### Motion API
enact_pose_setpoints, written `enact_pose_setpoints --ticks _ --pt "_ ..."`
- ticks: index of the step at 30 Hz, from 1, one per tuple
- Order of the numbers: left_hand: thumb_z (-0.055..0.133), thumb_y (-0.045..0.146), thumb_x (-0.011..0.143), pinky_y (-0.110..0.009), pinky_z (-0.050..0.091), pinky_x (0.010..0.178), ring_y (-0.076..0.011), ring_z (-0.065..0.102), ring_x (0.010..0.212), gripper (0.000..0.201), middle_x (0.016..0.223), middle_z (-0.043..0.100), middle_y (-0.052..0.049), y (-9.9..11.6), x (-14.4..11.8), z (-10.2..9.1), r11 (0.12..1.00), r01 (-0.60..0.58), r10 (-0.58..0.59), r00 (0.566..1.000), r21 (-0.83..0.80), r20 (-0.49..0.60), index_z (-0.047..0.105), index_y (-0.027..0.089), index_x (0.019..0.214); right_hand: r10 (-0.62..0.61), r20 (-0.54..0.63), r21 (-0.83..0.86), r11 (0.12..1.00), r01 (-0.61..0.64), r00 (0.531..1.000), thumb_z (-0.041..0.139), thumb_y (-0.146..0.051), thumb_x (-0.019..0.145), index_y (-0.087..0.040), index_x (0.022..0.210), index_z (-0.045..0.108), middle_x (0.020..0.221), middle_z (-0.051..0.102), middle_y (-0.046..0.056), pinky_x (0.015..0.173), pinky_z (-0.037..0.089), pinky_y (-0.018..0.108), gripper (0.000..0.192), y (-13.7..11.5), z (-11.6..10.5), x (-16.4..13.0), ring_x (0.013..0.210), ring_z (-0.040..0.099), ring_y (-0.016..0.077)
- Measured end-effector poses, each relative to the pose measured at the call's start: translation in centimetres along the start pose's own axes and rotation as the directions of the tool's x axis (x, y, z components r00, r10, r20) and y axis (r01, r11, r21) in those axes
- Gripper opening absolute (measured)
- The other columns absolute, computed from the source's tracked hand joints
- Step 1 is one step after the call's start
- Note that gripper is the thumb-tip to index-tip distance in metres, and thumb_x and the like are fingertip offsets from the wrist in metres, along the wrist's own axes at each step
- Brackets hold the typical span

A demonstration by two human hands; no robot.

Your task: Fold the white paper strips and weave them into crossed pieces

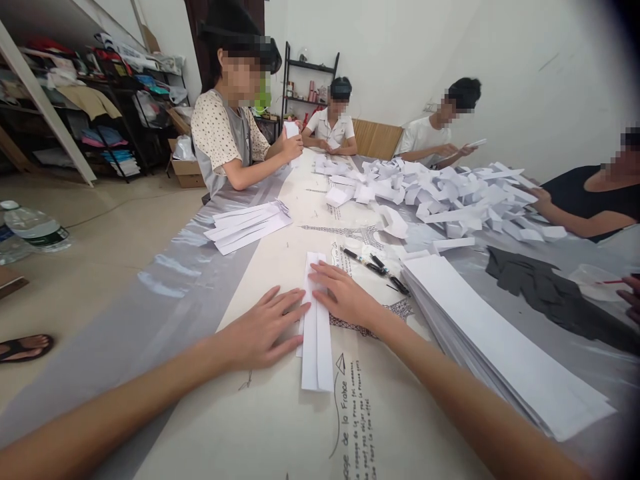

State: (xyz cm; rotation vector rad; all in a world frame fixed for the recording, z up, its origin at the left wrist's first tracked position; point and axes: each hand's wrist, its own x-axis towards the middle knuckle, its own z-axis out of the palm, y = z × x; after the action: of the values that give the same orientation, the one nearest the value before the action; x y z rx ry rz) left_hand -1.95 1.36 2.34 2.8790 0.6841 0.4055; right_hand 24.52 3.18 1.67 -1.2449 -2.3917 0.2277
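Forearms [165,387], two, bare, flanking one folded white paper strip [317,360], flat on printed cream table cover [240,427]. Left hand [267,327]: open, fingers spread, tips at strip's left edge, grasping nothing. Right hand [345,293]: open, fingers resting on strip's far half, grasping nothing. Right of strip: pens [377,268]; stacked long sheets [500,333]. Beyond strip, left: fanned papers [250,227]; right: heaped folded pieces [440,193].

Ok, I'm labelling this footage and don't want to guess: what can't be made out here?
In the head view:
- Folded paper strip: underside, hidden against the tablecloth; part of its top, covered by the wearer's right hand.
- Printed heading: beginning, cut off by the bottom edge.
- Paper pile: lower pieces, hidden by those on top.
- Bottle label: print too small.
- Another person's hand: cut off by the right edge.
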Motion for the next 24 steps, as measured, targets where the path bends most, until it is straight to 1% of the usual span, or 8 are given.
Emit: enact_pose_setpoints --ticks 2,5,8,12,16,18,21,24 --pt "0.041 0.046 0.107 -0.056 0.024 0.125 -0.032 0.038 0.15 0.056 0.16 0.043 -0.016 0.0 0.0 0.0 1.0 -0.004 0.004 1.0 0.007 -0.004 0.041 0.018 0.155 0.009 0.032 0.011 1.0 -0.009 0.999 0.044 -0.035 0.105 -0.02 0.147 0.054 0.158 0.048 0.012 0.123 0.033 0.056 0.046 0.8 0.2 0.8 0.15 0.04 0.0279" --pt "0.041 0.046 0.107 -0.052 0.025 0.126 -0.031 0.038 0.15 0.056 0.16 0.043 -0.016 0.0 0.0 0.1 1.0 -0.009 0.009 1.0 -0.006 -0.023 0.041 0.016 0.154 0.033 0.042 0.016 0.999 -0.034 0.999 0.042 -0.037 0.106 -0.021 0.152 0.048 0.162 0.042 0.012 0.125 0.03 0.054 0.05 1.4 0.7 1.5 0.151 0.038 0.0264" --pt "0.041 0.046 0.107 -0.05 0.024 0.127 -0.0304 0.039 0.149 0.056 0.161 0.042 -0.015 0.1 -0.1 0.2 1.0 -0.003 0.002 1.0 -0.015 -0.03 0.039 0.017 0.155 0.057 0.041 -0.004 0.998 -0.057 0.998 0.041 -0.037 0.106 -0.019 0.153 0.047 0.163 0.039 0.012 0.125 0.028 0.053 0.051 1.2 1.0 1.6 0.153 0.034 0.0262" --pt "0.042 0.046 0.106 -0.051 0.024 0.127 -0.0304 0.038 0.15 0.059 0.162 0.04 -0.014 0.2 -0.1 0.2 0.999 0.016 -0.017 1.0 -0.03 -0.025 0.032 0.02 0.158 0.09 0.036 -0.033 0.996 -0.088 0.995 0.037 -0.037 0.107 -0.02 0.154 0.045 0.165 0.036 0.011 0.125 0.026 0.055 0.051 0.5 1.1 1.5 0.155 0.03 0.0273" --pt "0.042 0.047 0.106 -0.054 0.03 0.124 -0.0333 0.033 0.152 0.062 0.164 0.034 -0.018 0.2 -0.1 0.1 0.998 0.052 -0.053 0.999 -0.027 -0.011 0.028 0.019 0.16 0.106 0.031 -0.042 0.994 -0.104 0.994 0.036 -0.038 0.108 -0.021 0.155 0.044 0.165 0.036 0.011 0.126 0.026 0.055 0.051 0.5 1.2 1.5 0.155 0.03 0.0282" --pt "0.042 0.047 0.106 -0.054 0.032 0.122 -0.0338 0.033 0.152 0.061 0.163 0.034 -0.019 0.2 -0.1 0.0 0.998 0.055 -0.055 0.998 -0.023 0.0 0.03 0.019 0.159 0.109 0.025 -0.044 0.993 -0.107 0.994 0.037 -0.038 0.107 -0.02 0.155 0.044 0.165 0.036 0.011 0.125 0.026 0.055 0.051 0.7 1.4 1.5 0.155 0.03 0.0293" --pt "0.042 0.047 0.106 -0.056 0.032 0.122 -0.0345 0.036 0.149 0.057 0.161 0.038 -0.017 0.2 -0.1 -0.1 0.999 0.036 -0.036 0.999 -0.021 0.003 0.036 0.022 0.156 0.11 0.01 -0.053 0.993 -0.109 0.994 0.039 -0.039 0.107 -0.018 0.154 0.046 0.165 0.038 0.011 0.125 0.027 0.056 0.052 1.0 1.6 1.5 0.156 0.026 0.032" --pt "0.043 0.047 0.106 -0.057 0.032 0.122 -0.0354 0.037 0.149 0.057 0.161 0.038 -0.017 0.2 -0.1 -0.1 0.999 0.035 -0.035 0.999 -0.025 0.001 0.037 0.021 0.156 0.106 -0.007 -0.051 0.993 -0.107 0.994 0.041 -0.04 0.106 -0.018 0.153 0.048 0.164 0.039 0.01 0.126 0.027 0.055 0.052 1.2 1.6 1.4 0.156 0.024 0.0335"
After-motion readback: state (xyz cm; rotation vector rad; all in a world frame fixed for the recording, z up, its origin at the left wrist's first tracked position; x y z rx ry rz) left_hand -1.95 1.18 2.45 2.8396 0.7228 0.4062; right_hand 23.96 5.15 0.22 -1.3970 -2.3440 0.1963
